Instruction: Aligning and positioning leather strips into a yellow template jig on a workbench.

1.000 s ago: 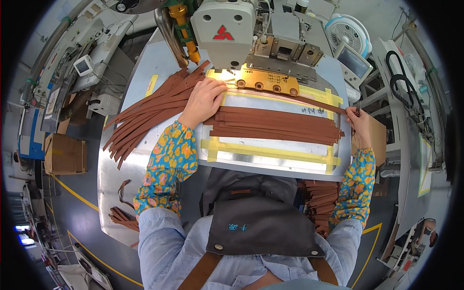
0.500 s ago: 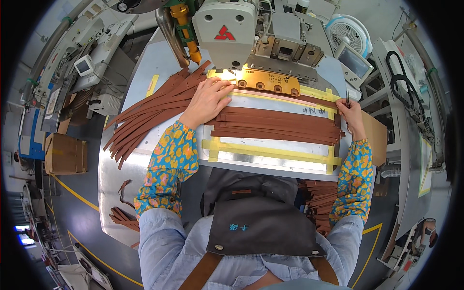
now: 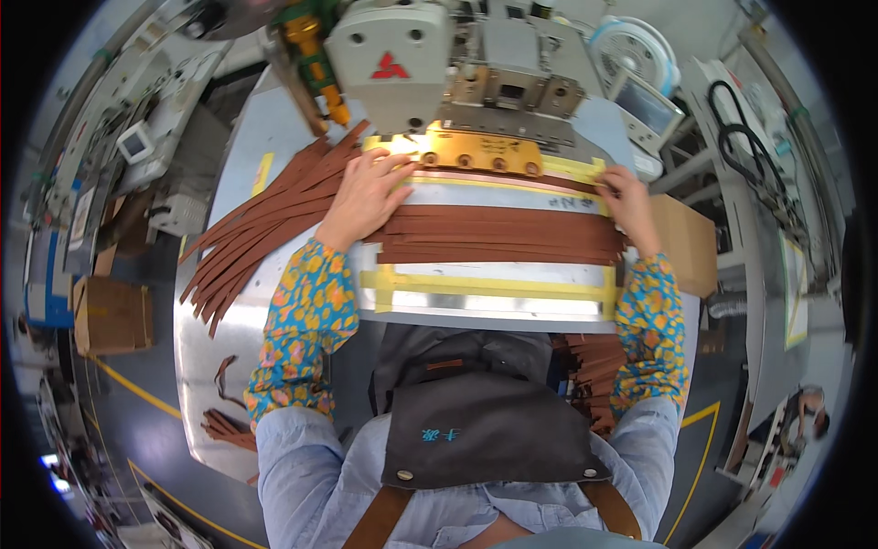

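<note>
Right hand (image 3: 626, 197) has come in from the plate's far right edge over the last second — it now sits at the right end of the top brown strip (image 3: 512, 176), fingertips pinching that end, at about 2 o'clock from the plate centre. Left hand (image 3: 366, 194) is where it was, at 10 o'clock, fingers spread and pressed flat on the strip's left end just below the brass clamp bar (image 3: 480, 154).

The strip lies stretched between the 2 hands along the bar, under the sewing machine head (image 3: 393, 59). Judging by this, alignment is nearly set.

Stack of cut strips (image 3: 503, 233) lies in the yellow-taped jig plate (image 3: 494, 285); a loose fan of strips (image 3: 256, 238) spreads toward 8 o'clock.
</note>
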{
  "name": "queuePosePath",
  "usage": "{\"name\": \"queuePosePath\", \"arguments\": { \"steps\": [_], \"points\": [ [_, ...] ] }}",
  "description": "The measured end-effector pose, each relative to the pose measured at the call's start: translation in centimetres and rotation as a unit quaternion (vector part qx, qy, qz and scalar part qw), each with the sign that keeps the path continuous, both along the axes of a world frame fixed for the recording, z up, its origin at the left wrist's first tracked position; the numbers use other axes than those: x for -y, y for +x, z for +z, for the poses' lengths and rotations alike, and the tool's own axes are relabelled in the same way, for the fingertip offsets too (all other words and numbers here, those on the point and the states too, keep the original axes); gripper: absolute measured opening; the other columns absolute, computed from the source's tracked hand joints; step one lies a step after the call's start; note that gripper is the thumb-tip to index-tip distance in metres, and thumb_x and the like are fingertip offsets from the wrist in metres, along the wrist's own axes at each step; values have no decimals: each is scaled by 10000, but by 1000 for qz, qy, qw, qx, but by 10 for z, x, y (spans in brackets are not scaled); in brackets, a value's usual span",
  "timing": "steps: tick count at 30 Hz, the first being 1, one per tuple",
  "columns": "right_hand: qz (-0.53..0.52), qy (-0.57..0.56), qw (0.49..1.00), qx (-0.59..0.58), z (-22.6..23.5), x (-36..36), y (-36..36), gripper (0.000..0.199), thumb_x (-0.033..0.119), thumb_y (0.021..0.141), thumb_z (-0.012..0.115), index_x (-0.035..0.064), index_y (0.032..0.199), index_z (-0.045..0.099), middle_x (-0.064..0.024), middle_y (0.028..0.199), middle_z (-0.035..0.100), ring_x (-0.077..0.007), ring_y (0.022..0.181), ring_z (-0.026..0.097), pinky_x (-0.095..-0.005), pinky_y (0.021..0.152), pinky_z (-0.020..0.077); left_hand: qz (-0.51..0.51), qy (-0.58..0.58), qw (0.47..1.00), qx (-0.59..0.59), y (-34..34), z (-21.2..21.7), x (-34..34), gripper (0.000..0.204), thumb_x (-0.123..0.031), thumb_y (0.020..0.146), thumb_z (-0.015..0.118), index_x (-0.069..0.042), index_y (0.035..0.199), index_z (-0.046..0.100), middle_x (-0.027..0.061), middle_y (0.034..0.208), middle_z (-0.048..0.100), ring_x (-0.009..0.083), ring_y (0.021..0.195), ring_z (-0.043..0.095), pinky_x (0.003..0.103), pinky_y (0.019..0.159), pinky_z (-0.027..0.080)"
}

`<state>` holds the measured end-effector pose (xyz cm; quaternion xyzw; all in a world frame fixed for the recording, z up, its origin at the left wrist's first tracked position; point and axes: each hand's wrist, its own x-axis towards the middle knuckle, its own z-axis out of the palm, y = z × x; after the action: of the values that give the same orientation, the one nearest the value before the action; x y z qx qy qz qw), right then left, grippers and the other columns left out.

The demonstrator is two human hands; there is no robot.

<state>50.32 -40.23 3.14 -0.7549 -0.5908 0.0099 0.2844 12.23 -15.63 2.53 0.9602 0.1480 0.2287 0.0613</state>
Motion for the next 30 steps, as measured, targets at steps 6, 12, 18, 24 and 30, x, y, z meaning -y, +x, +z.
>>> {"name": "queuePosePath", "arguments": {
  "steps": [6, 12, 18, 24, 30],
  "points": [
    [67, -10, 998, 10, 0, -17, -38, 268, -57, 781, 604, 40, 1015, 690, -85, 1029, 640, -305, 945, 639, -395, 815, 513, -8, -7, 1000, -6, 1, 2, -1, 306, -212, 918, 599, -51, 1173, 653, 28, 1252, 614, 245, 1192, 491, 402, 1013, 350],
    [66, -17, 992, 105, 0, -11, -38, 329, -78, 736, 571, 82, 990, 704, -44, 998, 636, -303, 892, 643, -401, 726, 520, -9, 8, 1000, -14, 5, 4, 2, 298, -196, 912, 601, -48, 1165, 654, 31, 1240, 615, 250, 1177, 495, 403, 1021, 346],
    [31, 17, 988, 151, -6, -14, -33, 199, -46, 752, 570, 67, 874, 679, -42, 915, 612, -277, 838, 642, -390, 691, 526, -9, 21, 1000, 0, 7, 5, 3, 288, -176, 900, 613, -50, 1155, 658, 33, 1207, 615, 255, 1174, 494, 409, 1027, 340],
    [71, 23, 979, 189, -1, -11, -38, 231, -68, 740, 564, 74, 876, 686, -26, 936, 624, -250, 882, 638, -368, 686, 531, -4, 25, 1000, -9, 7, 8, 4, 276, -162, 892, 618, -52, 1142, 665, 41, 1202, 617, 252, 1174, 493, 415, 1028, 338],
    [71, -3, 980, 188, 6, -8, -41, 299, -79, 737, 565, 67, 953, 709, -34, 1017, 643, -261, 925, 646, -366, 712, 540, -9, 27, 999, 22, -2, 11, 3, 224, -131, 863, 650, -45, 1069, 669, 52, 1144, 636, 268, 1149, 521, 421, 1003, 364]
  ]
}}
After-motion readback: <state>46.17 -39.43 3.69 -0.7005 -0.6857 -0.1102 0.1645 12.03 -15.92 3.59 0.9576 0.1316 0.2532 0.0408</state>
